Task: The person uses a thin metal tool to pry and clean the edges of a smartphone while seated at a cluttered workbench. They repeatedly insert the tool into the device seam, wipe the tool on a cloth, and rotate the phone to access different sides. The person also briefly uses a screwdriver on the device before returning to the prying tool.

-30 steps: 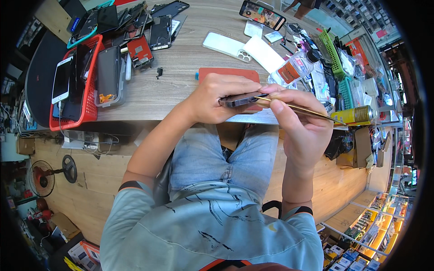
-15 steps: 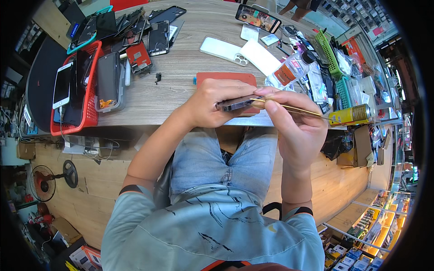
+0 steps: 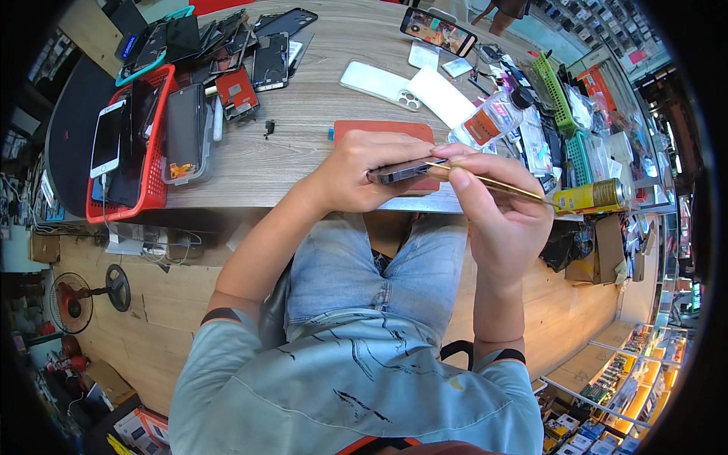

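Note:
My left hand [image 3: 350, 173] is closed around a dark smartphone [image 3: 400, 174], held tilted over the table's front edge so that its side frame faces me. In my right hand [image 3: 502, 224] is a slim gold-coloured tool, seemingly tweezers [image 3: 506, 187], pinched between thumb and fingers. Its tip meets the phone's right end, where my right fingertips also come close to the phone. What the tip touches there is too small to make out. Under the hands lies a red-orange mat [image 3: 383, 127], partly covered by them.
Behind the mat lie a white phone [image 3: 379, 85] and a white sheet [image 3: 441, 97]. A clear bottle [image 3: 489, 120] stands at right, near a yellow can [image 3: 588, 196]. A red basket [image 3: 155, 171] with phones sits left. Phone parts [image 3: 271, 61] are piled behind; a phone [image 3: 437, 32] leans at the back.
The whole view has shifted very slightly. Both hands keep their hold on the phone and the gold tool, with the tip still at the phone's right end.

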The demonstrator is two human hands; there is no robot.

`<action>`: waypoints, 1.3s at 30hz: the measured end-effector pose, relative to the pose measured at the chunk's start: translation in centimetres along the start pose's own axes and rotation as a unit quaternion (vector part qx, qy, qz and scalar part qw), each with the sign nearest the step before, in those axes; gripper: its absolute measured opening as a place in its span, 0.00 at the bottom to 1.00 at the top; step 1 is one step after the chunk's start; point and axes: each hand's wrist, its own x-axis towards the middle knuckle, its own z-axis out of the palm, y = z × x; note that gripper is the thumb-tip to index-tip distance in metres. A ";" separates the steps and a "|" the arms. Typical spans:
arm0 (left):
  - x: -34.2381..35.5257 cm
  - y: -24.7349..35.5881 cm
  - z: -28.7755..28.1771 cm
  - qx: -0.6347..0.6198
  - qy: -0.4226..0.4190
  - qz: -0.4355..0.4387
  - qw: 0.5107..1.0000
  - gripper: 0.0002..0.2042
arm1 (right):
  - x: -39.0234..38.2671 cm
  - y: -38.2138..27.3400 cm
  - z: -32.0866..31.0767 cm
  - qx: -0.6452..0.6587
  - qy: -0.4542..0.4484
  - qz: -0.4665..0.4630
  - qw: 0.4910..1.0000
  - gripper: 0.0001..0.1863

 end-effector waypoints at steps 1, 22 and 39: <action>-0.1 0.0 0.1 -0.008 -0.002 -0.006 1.000 0.22 | -0.1 0.1 -0.1 0.003 -0.004 -0.003 1.000 0.11; 0.3 0.7 0.1 0.003 -0.002 -0.061 0.998 0.13 | -0.5 7.9 -6.6 -0.374 0.046 -0.164 0.911 0.10; 0.8 1.3 0.4 0.002 -0.005 -0.117 0.993 0.11 | -0.6 11.1 -11.7 -0.434 0.191 -0.116 0.873 0.11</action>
